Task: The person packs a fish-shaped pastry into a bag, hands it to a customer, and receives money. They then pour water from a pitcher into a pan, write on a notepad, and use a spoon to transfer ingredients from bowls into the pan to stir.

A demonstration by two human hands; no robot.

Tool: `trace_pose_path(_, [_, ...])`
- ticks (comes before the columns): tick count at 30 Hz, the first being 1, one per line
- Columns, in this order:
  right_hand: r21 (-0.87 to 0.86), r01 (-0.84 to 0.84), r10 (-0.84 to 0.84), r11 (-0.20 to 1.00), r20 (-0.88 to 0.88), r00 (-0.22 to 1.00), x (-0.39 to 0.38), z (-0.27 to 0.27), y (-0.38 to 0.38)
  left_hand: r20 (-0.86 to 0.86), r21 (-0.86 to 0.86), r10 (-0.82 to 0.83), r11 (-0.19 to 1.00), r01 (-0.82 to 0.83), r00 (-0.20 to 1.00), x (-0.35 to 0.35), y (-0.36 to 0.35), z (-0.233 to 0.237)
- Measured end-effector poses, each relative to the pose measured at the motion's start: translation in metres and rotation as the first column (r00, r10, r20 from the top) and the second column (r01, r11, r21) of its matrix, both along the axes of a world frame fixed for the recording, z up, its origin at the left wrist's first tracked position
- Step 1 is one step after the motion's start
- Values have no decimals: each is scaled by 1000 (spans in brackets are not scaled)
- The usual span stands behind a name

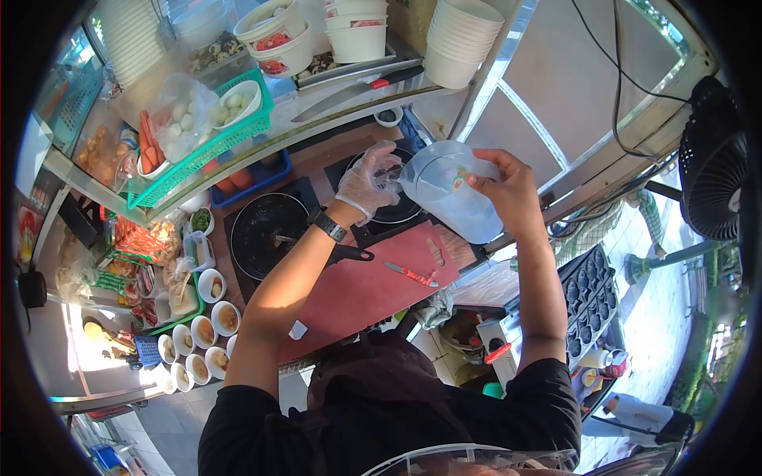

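My right hand (pixel 510 189) grips a translucent plastic pitcher (pixel 468 208), thumb on its near side. The pitcher is tilted, its mouth toward my left hand (pixel 367 186). That hand wears a clear plastic glove and a dark wristwatch. Its fingers curl round something clear and shiny at the pitcher's mouth, which I cannot make out. Below both hands is a dark pan (pixel 406 208), partly hidden. A second black frying pan (pixel 266 235) sits to the left, its handle reaching over a red cutting board (pixel 341 292). On the board lies a knife with a red handle (pixel 414 275).
White bowls with food (pixel 203 330) stand at the left. A shelf above carries a green basket (pixel 205 159), stacked tubs (pixel 464 40) and a large knife (pixel 357 93). A black fan (pixel 714 166) is at the right, above a black moulded pan (pixel 589 297). Other people are partly visible at right.
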State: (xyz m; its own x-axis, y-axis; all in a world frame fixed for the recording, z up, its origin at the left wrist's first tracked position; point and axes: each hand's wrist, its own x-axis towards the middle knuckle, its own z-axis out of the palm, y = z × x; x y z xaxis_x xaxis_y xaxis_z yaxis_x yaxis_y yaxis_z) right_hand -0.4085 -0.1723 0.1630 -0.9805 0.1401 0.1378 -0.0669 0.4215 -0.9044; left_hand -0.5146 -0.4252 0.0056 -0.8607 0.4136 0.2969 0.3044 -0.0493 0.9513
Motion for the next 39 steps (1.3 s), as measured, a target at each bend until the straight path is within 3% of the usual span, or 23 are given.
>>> trace_pose_path(2, [32,-3,3,999,10,1000,-5,0,2,90,48,-31,999,26,996,-3,2,-6])
trace_pose_path(9, [20,-15,15,1000,22,1000,-20,-8,8,26,70,-72,995,70,997,-14,3,-15])
trace_pose_path(12, [26,-28,27,999,22,999,-25,-13,12,138,95,-60,994,47,989,-16,3,-14])
trace_pose_path(14, [10,-29,29,1000,32,999,-26,-11,11,7,10,-25,1000,25,1000,-18,0,-15])
trace_pose_path(17, [21,-15,14,1000,32,999,-27,-10,10,-40,7,-18,1000,18,999,-21,0,-17])
trace_pose_path(21, [-24,-8,9,1000,39,999,-29,-11,13,0,1,-14,1000,14,1000,-24,0,-15])
trace_pose_path(27, [-66,10,-8,998,38,999,-31,-18,24,-83,2,10,1000,-10,997,-32,2,-22])
trace_pose_path(29, [-118,-13,11,993,-10,1000,-31,-22,29,71,55,-4,998,0,997,-31,3,-23])
trace_pose_path(33, [-292,11,-9,956,9,1000,-15,-13,28,184,68,-12,998,-1,983,-41,2,-33])
trace_pose_path(34, [-308,22,-27,951,-12,1000,-9,-10,27,-27,-216,91,972,-95,995,-43,-1,-32])
trace_pose_path(35, [-326,33,-45,945,-31,998,-3,-7,26,-256,-456,125,859,-234,959,-46,-3,-30])
trace_pose_path(36, [-329,36,-46,944,-24,999,3,-5,26,-250,-461,123,857,-230,960,-52,-5,-37])
trace_pose_path(39, [-420,14,-49,907,-72,996,22,-1,26,-495,-651,55,637,-412,867,-75,-5,-54])
